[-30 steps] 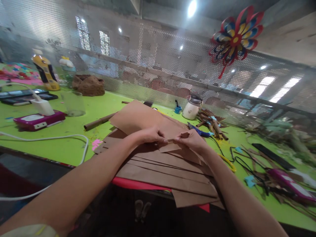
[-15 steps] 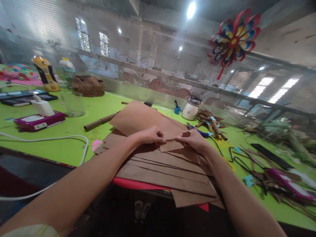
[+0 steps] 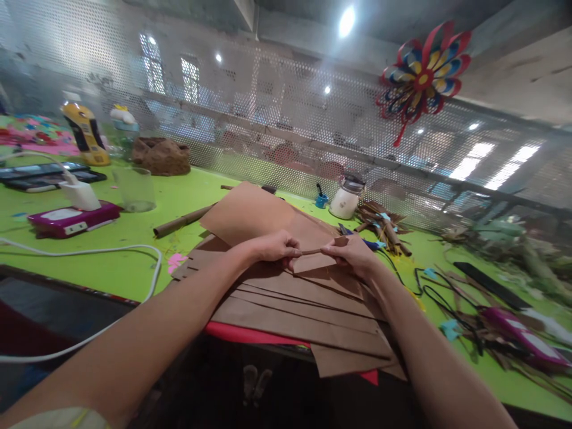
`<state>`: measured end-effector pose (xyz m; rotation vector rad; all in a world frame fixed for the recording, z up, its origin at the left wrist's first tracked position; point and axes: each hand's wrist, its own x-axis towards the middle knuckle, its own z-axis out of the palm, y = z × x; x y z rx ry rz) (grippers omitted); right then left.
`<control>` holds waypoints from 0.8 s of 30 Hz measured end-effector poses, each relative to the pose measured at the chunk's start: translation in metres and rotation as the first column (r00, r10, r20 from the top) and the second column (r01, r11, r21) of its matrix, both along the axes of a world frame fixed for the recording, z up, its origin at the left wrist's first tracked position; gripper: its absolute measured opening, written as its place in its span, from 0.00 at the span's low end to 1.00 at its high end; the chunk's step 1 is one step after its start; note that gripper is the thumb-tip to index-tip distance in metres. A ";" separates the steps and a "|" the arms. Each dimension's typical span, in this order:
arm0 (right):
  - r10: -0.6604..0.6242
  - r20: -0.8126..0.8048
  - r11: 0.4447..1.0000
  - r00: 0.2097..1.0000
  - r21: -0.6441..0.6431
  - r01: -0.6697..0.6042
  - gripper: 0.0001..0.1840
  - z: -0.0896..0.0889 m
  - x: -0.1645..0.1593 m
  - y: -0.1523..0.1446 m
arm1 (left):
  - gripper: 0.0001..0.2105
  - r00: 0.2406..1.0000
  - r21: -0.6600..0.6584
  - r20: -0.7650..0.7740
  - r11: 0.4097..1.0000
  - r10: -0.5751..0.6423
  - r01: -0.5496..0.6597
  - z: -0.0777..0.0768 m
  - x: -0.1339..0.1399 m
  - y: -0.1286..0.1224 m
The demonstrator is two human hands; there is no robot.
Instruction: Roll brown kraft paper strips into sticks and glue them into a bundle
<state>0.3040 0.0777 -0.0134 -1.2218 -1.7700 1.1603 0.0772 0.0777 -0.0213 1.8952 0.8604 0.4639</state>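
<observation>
— Brown folded paper [image 3: 311,252], held or laid down?

— Held, just above the far part of a stack of brown strips [image 3: 304,319]. Pinched at one end by the thumb and fingers of the left hand [image 3: 274,246], at the other by those of the right hand [image 3: 351,252].

— Hands together, then?

— No, slightly apart, with a narrow folded edge spanning the gap. Paler flap just on the near side; cannot tell whether joined to the fold.

— And underneath?

— Strips fanned over the near edge of a green table [image 3: 187,187], with red paper [image 3: 250,335] peeping out below. Just beyond, a large, curved brown sheet [image 3: 245,208].

— Off to the left?

— Rolled brown tube [image 3: 184,219], pink scrap [image 3: 176,262]; farther left, a clear cup [image 3: 134,190] and a purple power strip [image 3: 74,219] with a white plug [image 3: 81,195] in it.

— To the right?

— Blue tool [image 3: 370,243], partly hidden behind the right hand. Farther back, a white jug [image 3: 344,202] with a dark lid, beside a heap of rolled brown pieces [image 3: 388,229].
</observation>
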 end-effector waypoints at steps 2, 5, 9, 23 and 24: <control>-0.014 -0.065 1.000 0.998 -0.010 0.014 0.18 0.000 0.001 0.001 | 0.16 0.999 -0.048 0.033 0.998 0.028 -0.026 -0.002 0.000 0.001; -0.039 -0.241 0.999 0.970 -0.035 0.032 0.19 -0.001 0.003 0.004 | 0.15 0.993 -0.096 0.081 0.993 0.083 -0.075 -0.001 -0.001 -0.001; -0.017 -0.342 0.998 0.939 -0.061 -0.004 0.19 -0.002 0.001 0.002 | 0.14 0.974 -0.195 0.202 0.979 0.105 -0.066 0.004 -0.002 -0.007; 0.306 -0.278 0.941 0.911 -0.055 -0.333 0.19 0.006 -0.018 -0.023 | 0.09 0.942 -0.327 0.335 0.938 0.003 0.113 0.013 0.002 -0.024; 0.330 -0.295 0.932 0.897 -0.050 -0.360 0.20 0.005 -0.017 -0.022 | 0.09 0.941 -0.332 0.339 0.936 0.005 0.115 0.013 0.002 -0.023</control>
